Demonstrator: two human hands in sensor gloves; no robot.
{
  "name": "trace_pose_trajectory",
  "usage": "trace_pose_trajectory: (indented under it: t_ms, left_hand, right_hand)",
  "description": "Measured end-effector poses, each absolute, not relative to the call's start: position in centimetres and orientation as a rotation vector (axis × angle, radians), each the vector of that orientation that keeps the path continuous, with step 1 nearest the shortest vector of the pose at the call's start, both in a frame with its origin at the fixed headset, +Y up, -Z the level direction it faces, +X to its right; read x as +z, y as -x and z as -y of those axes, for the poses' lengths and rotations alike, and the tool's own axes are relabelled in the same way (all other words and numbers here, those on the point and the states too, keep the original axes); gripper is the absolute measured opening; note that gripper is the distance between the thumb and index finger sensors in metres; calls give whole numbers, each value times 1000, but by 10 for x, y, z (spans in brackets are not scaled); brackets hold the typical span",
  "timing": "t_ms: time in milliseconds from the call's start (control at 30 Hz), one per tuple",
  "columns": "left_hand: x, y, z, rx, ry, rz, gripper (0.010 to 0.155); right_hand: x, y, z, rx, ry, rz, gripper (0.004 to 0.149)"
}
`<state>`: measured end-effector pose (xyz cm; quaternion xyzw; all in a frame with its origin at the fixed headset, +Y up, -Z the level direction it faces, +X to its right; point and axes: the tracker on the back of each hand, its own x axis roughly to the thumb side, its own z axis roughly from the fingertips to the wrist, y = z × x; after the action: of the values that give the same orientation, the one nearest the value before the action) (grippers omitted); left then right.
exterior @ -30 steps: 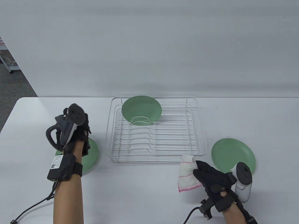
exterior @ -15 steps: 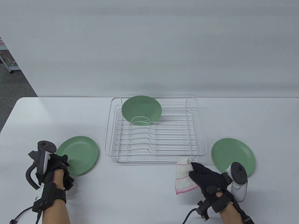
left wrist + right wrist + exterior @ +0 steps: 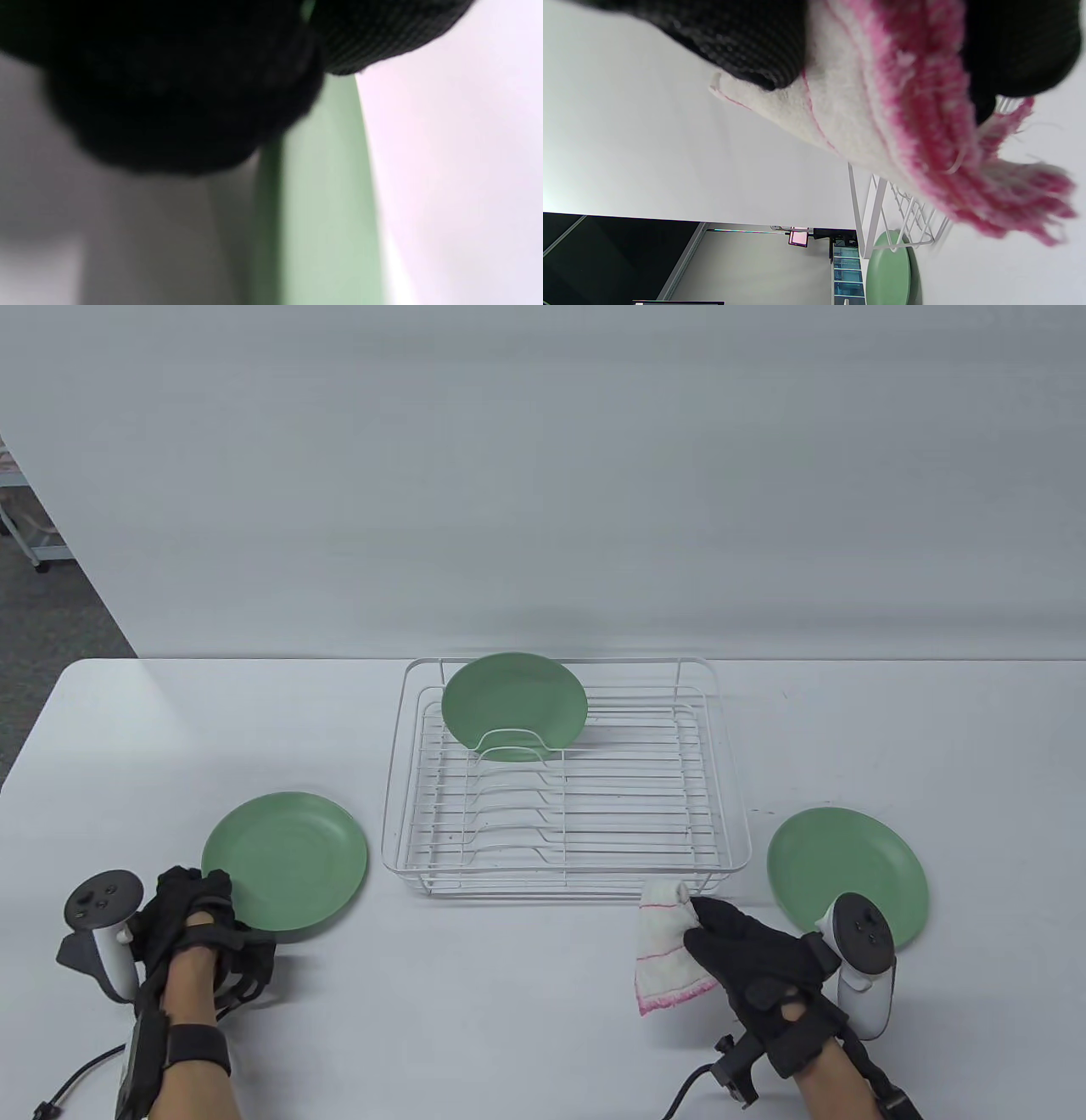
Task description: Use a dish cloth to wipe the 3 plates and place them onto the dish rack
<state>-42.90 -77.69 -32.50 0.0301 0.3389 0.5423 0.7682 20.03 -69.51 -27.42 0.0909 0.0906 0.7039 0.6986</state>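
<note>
Three green plates are in view. One plate (image 3: 513, 708) stands upright in the back-left slot of the white wire dish rack (image 3: 736, 814). The left plate (image 3: 293, 857) lies left of the rack; my left hand (image 3: 208, 916) grips its near-left rim, thumb on top and fingers curled under. In the left wrist view the plate's edge (image 3: 326, 203) shows blurred under the dark glove. The right plate (image 3: 840, 861) lies flat right of the rack. My right hand (image 3: 721, 937) holds a white dish cloth with pink edging (image 3: 666, 954) just in front of the rack's near right corner; the cloth (image 3: 878, 106) fills the right wrist view.
The white table's (image 3: 509, 1035) near edge lies below the frame. Cables trail from both wrists at the bottom. A grey wall stands behind the table, with floor at far left. A rack corner (image 3: 865, 203) shows behind the cloth.
My left hand came back from above the left plate to its near-left rim and took hold of it; the plate shifted slightly. My right hand with the cloth drifted a little left.
</note>
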Motion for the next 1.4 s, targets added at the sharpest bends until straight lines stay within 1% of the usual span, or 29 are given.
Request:
trace_pose_trajectory:
  t_ms: [100,133,200,300,333,433,467,533,633,733,833,1000,1067,1200,1400]
  left_hand:
    - [-326,424,782,1376,-117,-613,47]
    - [-325,423,779,1392,-132,-601,48]
    - [-326,419,765,1347,-195,-547,54]
    - [-326,411,733,1389,-296,-408,65]
    - [-326,405,718,1394,-337,-346,67]
    - [-324,385,684,1417,-409,-223,69]
    - [-324,372,670,1438,-418,-166,70]
    - [-324,349,650,1458,-411,-76,70]
    - [-322,308,630,1493,-386,14,70]
    - [-320,269,626,1507,-335,64,70]
    - [-316,240,633,1478,-298,78,71]
    - [-302,195,665,1408,-201,115,72]
    - [-296,181,671,1372,-142,141,72]
    - [-280,154,674,1263,-142,178,73]
    - [-263,126,673,1203,-137,291,72]
  right_hand:
    - [-273,-200,696,1570,-202,-205,50]
    - [-274,-200,696,1569,-202,-204,49]
    - [-274,-200,696,1568,-202,-204,49]
    - [-274,-200,697,1563,-198,-204,49]
    - [-274,-200,697,1561,-197,-204,49]
    - [-274,-200,696,1559,-195,-204,49]
    - [-274,-200,697,1558,-192,-203,49]
    - [-274,-201,697,1554,-185,-202,49]
    - [-275,-203,700,1552,-165,-196,49]
    - [-276,-207,703,1550,-140,-191,49]
    - [-276,-210,705,1539,-121,-189,49]
    - [-277,-215,708,1526,-88,-178,49]
    - [-278,-214,708,1523,-83,-177,49]
    - [-279,-210,699,1510,-68,-141,49]
    - [-297,-191,681,1573,-24,-78,50]
